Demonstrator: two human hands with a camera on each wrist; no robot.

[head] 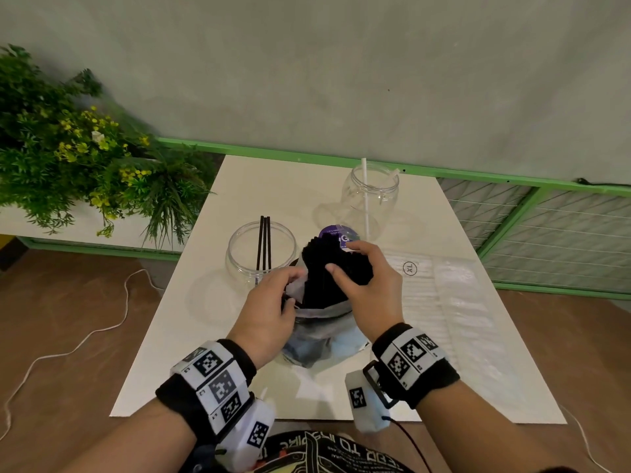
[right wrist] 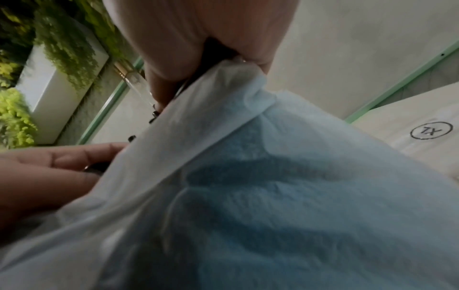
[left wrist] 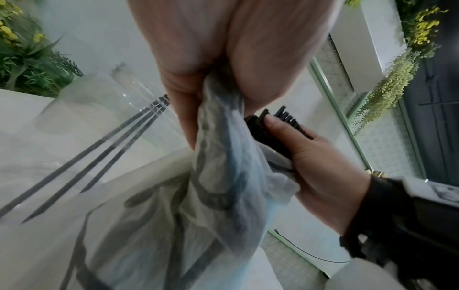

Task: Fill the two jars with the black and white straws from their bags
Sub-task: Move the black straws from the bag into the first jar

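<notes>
A thin whitish bag (head: 321,336) full of black straws (head: 327,274) stands upright at the table's middle. My left hand (head: 273,302) grips the bag's rim on its left side; the bunched plastic (left wrist: 223,137) runs between its fingers. My right hand (head: 365,278) curls over the straw bundle's top, thumb and fingers pinching the straw ends (left wrist: 273,125). A clear jar (head: 261,254) left of the bag holds three black straws (head: 264,244). Further back, a second clear jar (head: 370,196) holds two white straws (head: 366,199). A flat clear bag of white straws (head: 430,288) lies at the right.
The white table (head: 211,353) ends near my body. A planter of green plants with yellow flowers (head: 68,148) stands at the left. A green metal rail with wire mesh (head: 546,227) runs behind and right. A white cable (head: 68,349) lies on the floor.
</notes>
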